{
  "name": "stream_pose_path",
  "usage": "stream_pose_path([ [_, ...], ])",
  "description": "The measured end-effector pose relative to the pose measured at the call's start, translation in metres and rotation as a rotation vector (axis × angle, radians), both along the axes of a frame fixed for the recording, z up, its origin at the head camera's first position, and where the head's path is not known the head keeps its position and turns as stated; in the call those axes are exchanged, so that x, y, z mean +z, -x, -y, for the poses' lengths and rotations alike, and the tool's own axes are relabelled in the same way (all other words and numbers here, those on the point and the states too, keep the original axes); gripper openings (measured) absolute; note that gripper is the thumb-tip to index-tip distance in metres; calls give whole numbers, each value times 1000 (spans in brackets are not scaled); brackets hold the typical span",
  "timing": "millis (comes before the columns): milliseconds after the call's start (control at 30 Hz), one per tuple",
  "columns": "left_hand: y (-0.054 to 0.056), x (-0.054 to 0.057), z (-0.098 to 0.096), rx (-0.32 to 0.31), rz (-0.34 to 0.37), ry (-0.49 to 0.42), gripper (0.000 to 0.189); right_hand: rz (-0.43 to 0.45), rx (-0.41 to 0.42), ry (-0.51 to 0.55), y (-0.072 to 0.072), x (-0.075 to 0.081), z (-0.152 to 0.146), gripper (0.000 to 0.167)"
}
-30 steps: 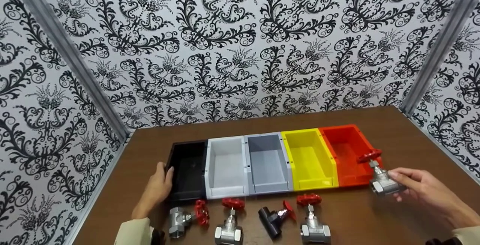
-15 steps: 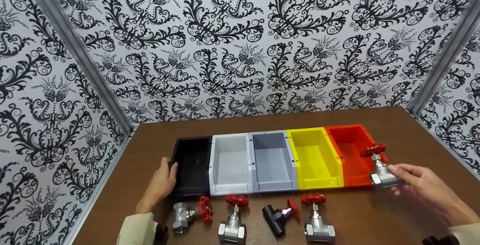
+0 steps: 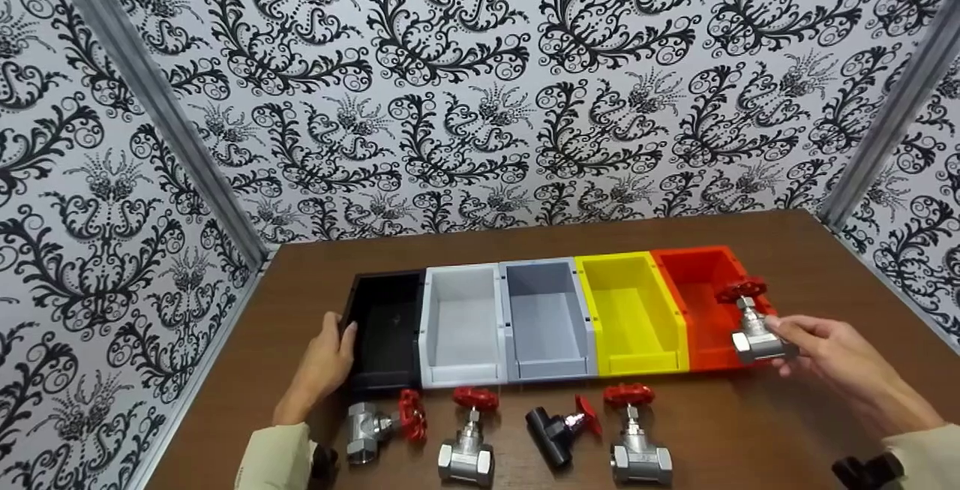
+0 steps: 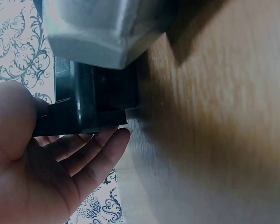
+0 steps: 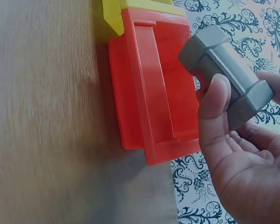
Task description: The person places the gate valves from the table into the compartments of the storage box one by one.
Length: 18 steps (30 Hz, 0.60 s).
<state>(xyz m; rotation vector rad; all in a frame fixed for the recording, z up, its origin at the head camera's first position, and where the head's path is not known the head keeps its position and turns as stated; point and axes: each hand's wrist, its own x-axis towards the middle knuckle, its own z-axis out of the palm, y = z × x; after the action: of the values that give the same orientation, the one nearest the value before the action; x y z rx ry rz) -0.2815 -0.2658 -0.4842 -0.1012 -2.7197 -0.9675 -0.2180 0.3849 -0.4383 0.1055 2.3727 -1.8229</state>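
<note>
In the head view my right hand (image 3: 832,347) pinches a silver gate valve (image 3: 756,336) with a red handwheel, handwheel up, over the front right of the red bin (image 3: 694,317). The right wrist view shows the thumb across the valve's hex-ended body (image 5: 226,70). My left hand (image 3: 322,362) grips the outer side wall of the black bin (image 3: 386,332); in the left wrist view its fingers (image 4: 95,161) lie along the outside of that wall. A silver valve (image 3: 367,430) lies on its side just in front of the black bin.
White (image 3: 461,325), grey (image 3: 544,317) and yellow (image 3: 630,317) bins stand joined between the black and red ones. Two silver valves, one left (image 3: 466,452) and one right (image 3: 637,452), lie in front, with a black valve (image 3: 555,434) between them. A patterned wall (image 3: 480,100) rises behind the table.
The right hand has carried the gate valve slightly left and up, further over the red bin. The left hand keeps its place at the black bin. The head view has shifted a little.
</note>
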Motion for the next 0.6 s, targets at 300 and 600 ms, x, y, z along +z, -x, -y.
stream_pose_path([
  [300,-1,-1,0,3,14,-3,18,26,-18,56,9,2,4,20],
  [600,0,-1,1,9,26,-17,19,15,-10,-44,18,3,16,42],
])
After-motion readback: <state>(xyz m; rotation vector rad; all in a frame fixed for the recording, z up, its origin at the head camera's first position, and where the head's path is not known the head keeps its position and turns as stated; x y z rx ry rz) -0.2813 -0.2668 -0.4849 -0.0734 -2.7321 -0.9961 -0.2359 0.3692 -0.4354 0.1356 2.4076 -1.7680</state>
